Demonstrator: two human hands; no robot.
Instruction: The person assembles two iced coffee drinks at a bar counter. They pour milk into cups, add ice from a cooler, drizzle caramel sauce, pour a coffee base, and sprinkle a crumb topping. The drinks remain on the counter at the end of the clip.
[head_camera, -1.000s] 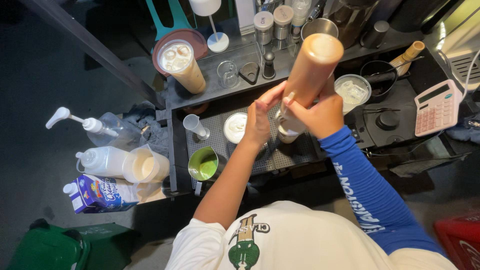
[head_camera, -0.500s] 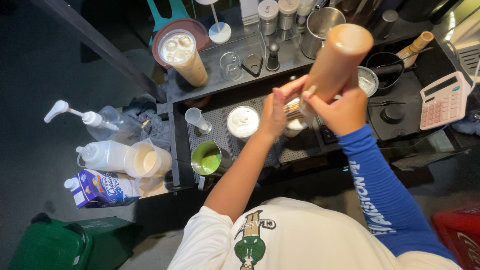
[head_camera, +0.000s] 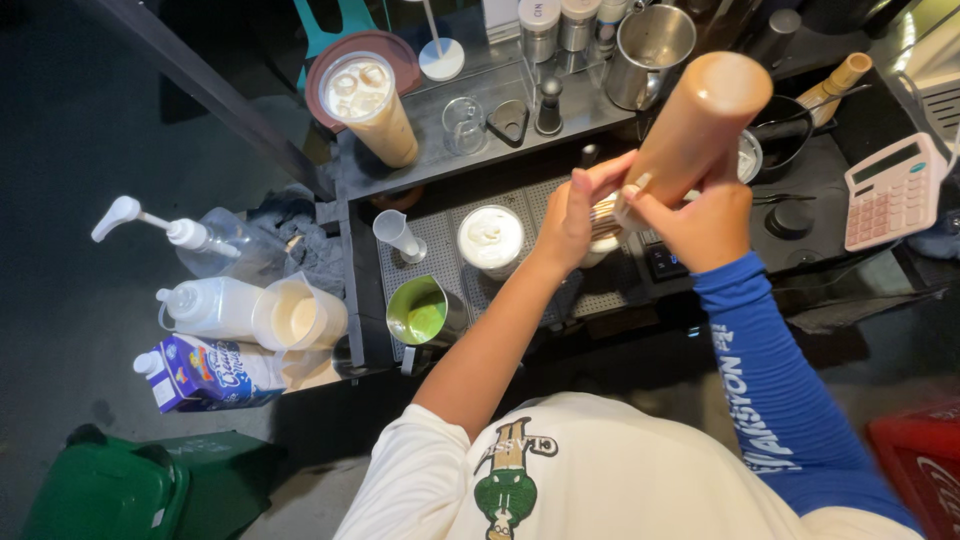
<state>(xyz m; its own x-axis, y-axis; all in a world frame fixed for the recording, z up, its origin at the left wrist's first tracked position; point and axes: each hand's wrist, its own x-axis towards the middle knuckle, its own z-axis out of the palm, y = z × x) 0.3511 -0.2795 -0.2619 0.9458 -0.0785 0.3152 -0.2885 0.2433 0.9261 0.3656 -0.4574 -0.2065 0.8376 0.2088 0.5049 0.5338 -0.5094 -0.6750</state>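
Several bottles and a blue milk carton crowd the far left, then a green-filled metal jug and a lidded white cup on the perforated mat. Left hand pinches the low end of a tall tan tumbler, tilted above the mat; right hand wraps its base. Whatever sits beneath them is hidden, pink calculator at right

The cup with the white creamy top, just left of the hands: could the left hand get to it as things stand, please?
Probably yes: the cream-topped cup stands uncovered beside the left hand, nothing between them. But both hands, the right hand too, grip the tan bottle.
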